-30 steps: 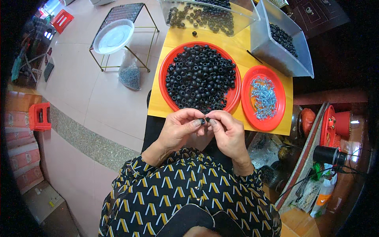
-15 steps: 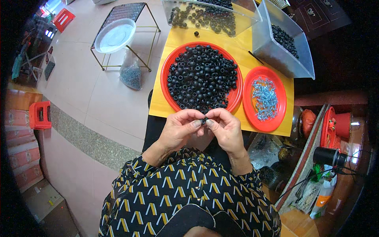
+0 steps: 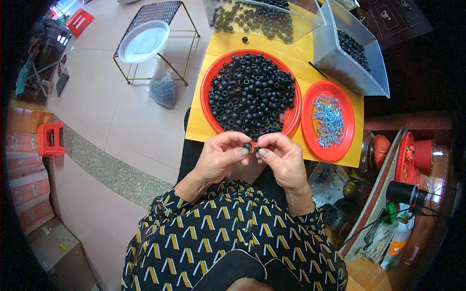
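My hands meet just in front of the near rim of a large red plate (image 3: 293, 116) heaped with black hollow balls (image 3: 247, 94). Between the thumb and forefinger of my left hand (image 3: 219, 156) is a black ball (image 3: 248, 146) with a hole in it. My right hand (image 3: 282, 159) pinches a smaller dark piece (image 3: 257, 150), whose kind is too small to make out. A narrow gap separates the two pieces. To the right lies a smaller red plate (image 3: 334, 154) with many tiny silvery metal parts (image 3: 328, 121).
The plates rest on a yellow board (image 3: 303, 53). Clear plastic bins (image 3: 335, 63) of black pieces stand at its far side, near a loose ball (image 3: 244, 39). At left, a wire-framed stool (image 3: 160, 12) bears a white basin (image 3: 144, 42), with a plastic bag (image 3: 162, 89) below.
My fingertips, together before over one black ball, have drawn slightly apart. The ball stays in my left hand, and the small dark piece shows separately in my right. The view has shifted slightly.
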`<state>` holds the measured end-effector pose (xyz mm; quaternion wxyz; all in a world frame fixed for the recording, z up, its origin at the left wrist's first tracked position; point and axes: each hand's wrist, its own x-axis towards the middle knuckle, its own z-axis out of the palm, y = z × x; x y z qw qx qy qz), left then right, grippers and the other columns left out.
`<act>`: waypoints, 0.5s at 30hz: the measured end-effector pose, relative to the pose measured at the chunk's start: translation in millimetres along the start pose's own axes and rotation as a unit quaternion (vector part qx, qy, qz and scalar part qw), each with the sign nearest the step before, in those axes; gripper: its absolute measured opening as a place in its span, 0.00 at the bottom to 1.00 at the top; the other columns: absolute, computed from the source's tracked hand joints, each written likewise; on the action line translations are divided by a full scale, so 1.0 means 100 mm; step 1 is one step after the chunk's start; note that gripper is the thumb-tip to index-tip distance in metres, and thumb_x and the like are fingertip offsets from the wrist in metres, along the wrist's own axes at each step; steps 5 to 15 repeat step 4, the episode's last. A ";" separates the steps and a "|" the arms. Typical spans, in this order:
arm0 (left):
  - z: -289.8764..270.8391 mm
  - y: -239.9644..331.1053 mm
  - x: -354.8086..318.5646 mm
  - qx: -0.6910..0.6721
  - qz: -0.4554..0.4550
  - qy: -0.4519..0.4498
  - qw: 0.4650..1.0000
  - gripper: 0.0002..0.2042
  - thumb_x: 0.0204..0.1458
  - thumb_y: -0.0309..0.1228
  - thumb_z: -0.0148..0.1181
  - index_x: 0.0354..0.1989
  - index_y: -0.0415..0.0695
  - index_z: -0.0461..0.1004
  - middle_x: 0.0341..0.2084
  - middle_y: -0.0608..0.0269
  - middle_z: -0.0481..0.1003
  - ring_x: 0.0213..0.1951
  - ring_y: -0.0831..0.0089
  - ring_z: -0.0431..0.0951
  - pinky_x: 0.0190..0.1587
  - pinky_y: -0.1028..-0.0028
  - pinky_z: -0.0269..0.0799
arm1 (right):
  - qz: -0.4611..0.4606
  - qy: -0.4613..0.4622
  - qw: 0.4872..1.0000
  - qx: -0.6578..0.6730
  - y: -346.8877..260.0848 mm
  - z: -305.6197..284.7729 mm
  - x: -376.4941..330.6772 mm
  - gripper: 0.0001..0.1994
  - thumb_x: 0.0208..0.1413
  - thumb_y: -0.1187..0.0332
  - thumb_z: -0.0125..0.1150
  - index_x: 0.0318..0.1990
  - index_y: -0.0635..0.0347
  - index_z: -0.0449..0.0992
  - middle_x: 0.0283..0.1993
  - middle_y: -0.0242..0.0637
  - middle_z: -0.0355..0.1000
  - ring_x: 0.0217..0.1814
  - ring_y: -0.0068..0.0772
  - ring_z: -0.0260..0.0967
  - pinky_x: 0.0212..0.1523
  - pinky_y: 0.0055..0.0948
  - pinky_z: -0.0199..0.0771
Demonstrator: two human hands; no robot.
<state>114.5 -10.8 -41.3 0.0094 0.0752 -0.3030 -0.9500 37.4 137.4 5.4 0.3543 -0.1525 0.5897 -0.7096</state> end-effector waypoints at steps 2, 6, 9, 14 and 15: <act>0.00 0.00 -0.01 0.016 0.008 -0.003 1.000 0.11 0.47 0.20 0.56 0.40 0.36 0.70 0.30 0.60 0.73 0.28 0.77 0.73 0.32 0.81 0.69 | -0.003 0.002 1.000 -0.004 0.00 0.00 0.00 0.06 0.51 0.78 0.53 0.37 0.65 0.68 0.34 0.30 0.67 0.36 0.18 0.64 0.37 0.17 0.66; 0.01 0.00 -0.01 0.030 0.015 -0.006 0.999 0.11 0.47 0.20 0.56 0.41 0.36 0.70 0.30 0.61 0.73 0.28 0.77 0.72 0.32 0.81 0.69 | -0.005 0.003 1.000 -0.009 0.01 0.00 0.00 0.06 0.51 0.78 0.53 0.38 0.66 0.68 0.34 0.30 0.67 0.36 0.18 0.65 0.37 0.17 0.66; 0.01 0.00 -0.01 0.030 0.015 -0.006 0.999 0.11 0.47 0.20 0.56 0.41 0.36 0.70 0.30 0.61 0.73 0.28 0.77 0.72 0.32 0.81 0.69 | -0.005 0.003 1.000 -0.009 0.01 0.00 0.00 0.06 0.51 0.78 0.53 0.38 0.66 0.68 0.34 0.30 0.67 0.36 0.18 0.65 0.37 0.17 0.66; 0.01 0.00 -0.01 0.030 0.015 -0.006 0.999 0.11 0.47 0.20 0.56 0.41 0.36 0.70 0.30 0.61 0.73 0.28 0.77 0.72 0.32 0.81 0.69 | -0.005 0.003 1.000 -0.009 0.01 0.00 0.00 0.06 0.51 0.78 0.53 0.38 0.66 0.68 0.34 0.30 0.67 0.36 0.18 0.65 0.37 0.17 0.66; 0.01 0.00 -0.01 0.030 0.015 -0.006 0.999 0.11 0.47 0.20 0.56 0.41 0.36 0.70 0.30 0.61 0.73 0.28 0.77 0.72 0.32 0.81 0.69 | -0.005 0.003 1.000 -0.009 0.01 0.00 0.00 0.06 0.51 0.78 0.53 0.38 0.66 0.68 0.34 0.30 0.67 0.36 0.18 0.65 0.37 0.17 0.66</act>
